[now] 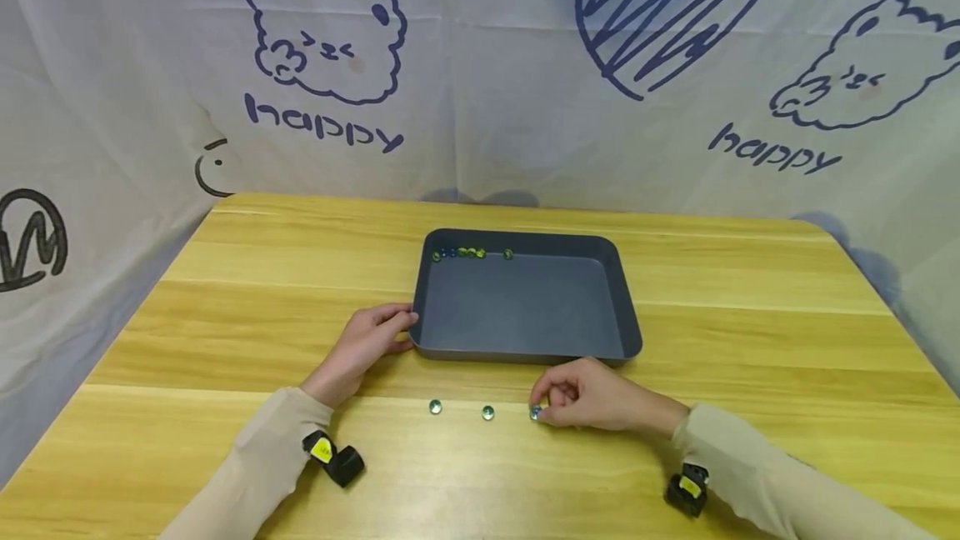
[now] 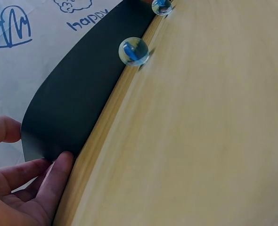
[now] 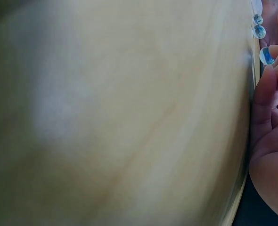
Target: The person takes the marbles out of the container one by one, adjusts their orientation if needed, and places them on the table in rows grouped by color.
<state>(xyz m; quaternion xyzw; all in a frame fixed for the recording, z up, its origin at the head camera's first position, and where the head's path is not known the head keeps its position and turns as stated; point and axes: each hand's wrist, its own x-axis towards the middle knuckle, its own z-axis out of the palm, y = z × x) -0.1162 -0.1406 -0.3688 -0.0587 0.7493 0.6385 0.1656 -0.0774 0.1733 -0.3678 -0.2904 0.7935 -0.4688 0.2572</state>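
A shallow dark grey tray [image 1: 525,302] lies on the table. My left hand [image 1: 375,337] holds its left side near the front corner; in the left wrist view the fingers [image 2: 61,162] touch the low end of the tray wall [image 2: 68,103]. In front of the tray, my right hand [image 1: 588,396] pinches a clear marble with blue inside [image 1: 536,412] between thumb and forefinger, right at the tabletop. Two more clear marbles, one on the left [image 1: 436,407] and one in the middle [image 1: 488,412], lie in a row with it.
Inside the tray, several yellowish and dark blue marbles [image 1: 471,252] line the back wall toward the left corner, and a single yellowish one [image 1: 507,254] sits apart to their right. The wooden table [image 1: 720,315] ends at a white cloth [image 1: 495,107] with drawings.
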